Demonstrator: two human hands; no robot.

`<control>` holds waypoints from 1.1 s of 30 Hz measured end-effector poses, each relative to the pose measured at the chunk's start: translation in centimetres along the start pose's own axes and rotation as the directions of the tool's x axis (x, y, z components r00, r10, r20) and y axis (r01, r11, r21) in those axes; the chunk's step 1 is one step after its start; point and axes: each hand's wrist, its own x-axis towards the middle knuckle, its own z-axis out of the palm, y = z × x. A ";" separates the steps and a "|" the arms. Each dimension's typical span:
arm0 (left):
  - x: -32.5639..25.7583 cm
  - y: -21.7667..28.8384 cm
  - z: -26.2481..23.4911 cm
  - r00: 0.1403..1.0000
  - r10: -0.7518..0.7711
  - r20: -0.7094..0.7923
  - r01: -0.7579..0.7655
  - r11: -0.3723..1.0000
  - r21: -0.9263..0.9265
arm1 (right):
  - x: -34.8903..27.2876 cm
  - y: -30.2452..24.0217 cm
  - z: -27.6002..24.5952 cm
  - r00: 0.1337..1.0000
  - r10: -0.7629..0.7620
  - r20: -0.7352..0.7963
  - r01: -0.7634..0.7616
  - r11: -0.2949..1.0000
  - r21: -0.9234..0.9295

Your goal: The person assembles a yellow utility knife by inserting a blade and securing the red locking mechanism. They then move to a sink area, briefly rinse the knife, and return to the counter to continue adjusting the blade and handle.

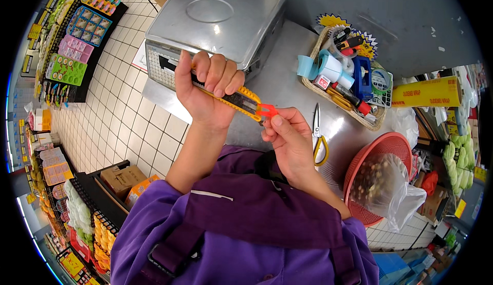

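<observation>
In front of the scale, my left hand (205, 82) is wrapped round a yellow and black utility knife (244, 102), holding it at a slant with one end toward my right hand. The thumb and fingers of my right hand (290, 135) pinch a small red plastic piece (267, 110) at that end of the knife. Whether the red piece is still joined to the yellow body, I cannot tell. Right of my right hand, scissors with yellow handles (320, 144) lie on the metal table (287, 54).
Behind my left hand stands a weighing scale (231, 33) with a steel platform. A wicker basket (372, 122) holding tape, label rolls and markers sits at the back right. At the right edge are a red plastic basket (395, 144) and a clear plastic bag (395, 198). Product shelves (79, 92) stand left.
</observation>
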 end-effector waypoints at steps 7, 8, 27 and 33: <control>-0.3 -0.2 0.0 0.999 0.029 0.034 -0.034 0.990 0.139 | 0.0 0.9 0.3 0.999 -0.025 -0.024 0.025 1.000 -0.001; -0.4 -0.3 0.0 0.999 0.035 0.033 -0.040 0.985 0.166 | 0.0 0.9 0.3 0.999 -0.038 -0.033 0.038 0.999 -0.007; -0.1 -0.5 -0.4 0.996 -0.091 -0.021 0.086 0.981 -0.175 | 0.8 0.6 0.0 0.990 0.039 0.133 -0.017 0.986 -0.168; -0.8 -1.7 -1.0 0.965 -0.230 -0.130 0.157 0.895 -0.417 | 0.9 1.0 -0.7 0.949 0.068 0.307 -0.045 0.996 -0.080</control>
